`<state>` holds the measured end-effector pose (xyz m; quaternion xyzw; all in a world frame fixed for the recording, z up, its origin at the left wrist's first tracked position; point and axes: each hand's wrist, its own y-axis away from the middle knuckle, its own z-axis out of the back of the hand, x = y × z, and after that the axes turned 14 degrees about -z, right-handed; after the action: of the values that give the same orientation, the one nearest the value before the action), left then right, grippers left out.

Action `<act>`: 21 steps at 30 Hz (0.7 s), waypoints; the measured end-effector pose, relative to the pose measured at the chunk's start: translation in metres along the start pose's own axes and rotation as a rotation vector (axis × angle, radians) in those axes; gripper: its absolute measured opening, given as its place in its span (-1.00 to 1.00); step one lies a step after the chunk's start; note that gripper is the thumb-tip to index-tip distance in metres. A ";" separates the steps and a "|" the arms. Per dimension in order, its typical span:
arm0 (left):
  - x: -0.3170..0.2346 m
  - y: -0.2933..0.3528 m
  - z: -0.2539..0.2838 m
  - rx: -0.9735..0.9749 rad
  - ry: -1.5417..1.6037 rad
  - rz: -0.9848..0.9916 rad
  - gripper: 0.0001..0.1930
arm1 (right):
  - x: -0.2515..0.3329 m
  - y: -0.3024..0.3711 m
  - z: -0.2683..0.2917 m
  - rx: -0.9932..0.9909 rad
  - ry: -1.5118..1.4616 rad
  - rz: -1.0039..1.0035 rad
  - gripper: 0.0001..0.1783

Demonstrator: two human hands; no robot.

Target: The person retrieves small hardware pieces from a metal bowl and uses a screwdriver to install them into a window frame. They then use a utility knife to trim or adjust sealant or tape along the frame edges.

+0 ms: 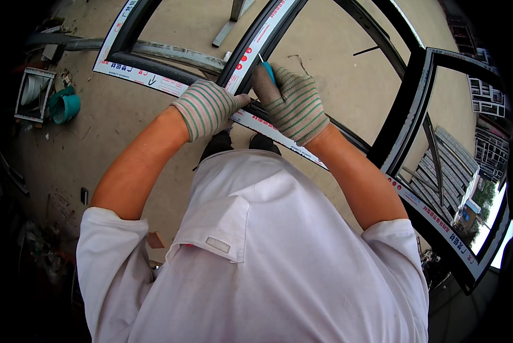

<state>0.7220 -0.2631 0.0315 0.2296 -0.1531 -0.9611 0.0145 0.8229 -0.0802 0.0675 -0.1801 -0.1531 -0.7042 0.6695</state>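
A dark window frame with white and red protective film lies in front of me, a mullion running away from its near rail. My left hand, in a striped knit glove, grips the near rail just left of that joint, thumb toward the corner. My right hand, gloved alike, is closed around a teal-handled screwdriver just right of the mullion. Its thin metal shaft points up and away, over the filmed face. The fingers beneath both hands are mostly hidden.
Another filmed frame with an opening sash stands at the right. Stacked metal profiles lie beyond it. At the left are a teal bucket and a box of white rolls. A metal bar passes beneath the frame.
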 end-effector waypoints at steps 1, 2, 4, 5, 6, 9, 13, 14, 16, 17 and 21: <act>0.000 0.000 0.000 0.004 0.005 -0.001 -0.52 | 0.001 0.001 0.001 -0.032 0.078 0.054 -0.76; 0.000 0.000 -0.001 -0.018 -0.002 0.000 -0.53 | 0.000 0.000 0.001 -0.004 -0.030 -0.013 -0.78; 0.000 0.001 -0.002 -0.055 -0.021 -0.002 -0.55 | 0.001 -0.002 0.001 0.034 -0.179 -0.113 -0.81; 0.000 0.001 -0.002 -0.038 -0.020 0.004 -0.57 | 0.003 -0.003 0.001 0.047 -0.219 -0.145 -0.82; 0.000 0.000 -0.001 -0.023 -0.018 0.010 -0.59 | 0.006 -0.002 0.003 0.049 -0.187 -0.138 -0.80; -0.002 -0.003 0.007 0.089 0.005 0.027 -0.52 | 0.012 -0.002 0.002 0.059 -0.102 -0.161 -0.72; 0.002 -0.002 0.002 0.069 0.018 -0.014 -0.47 | 0.026 -0.001 0.010 0.083 -0.300 -0.318 -0.69; 0.002 -0.001 0.002 0.083 0.010 -0.013 -0.47 | 0.025 0.000 0.007 0.066 -0.204 -0.249 -0.70; -0.001 0.000 0.009 0.104 -0.005 -0.012 -0.48 | 0.019 0.003 0.002 0.034 -0.010 -0.107 -0.71; -0.001 -0.001 0.008 0.091 -0.004 -0.017 -0.49 | 0.018 0.003 0.003 0.037 -0.042 -0.115 -0.71; -0.002 0.000 0.013 0.075 0.013 -0.017 -0.56 | 0.019 0.006 0.002 0.063 -0.192 -0.191 -0.70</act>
<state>0.7181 -0.2596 0.0437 0.2377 -0.1871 -0.9532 -0.0014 0.8278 -0.0968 0.0781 -0.2099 -0.2550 -0.7392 0.5869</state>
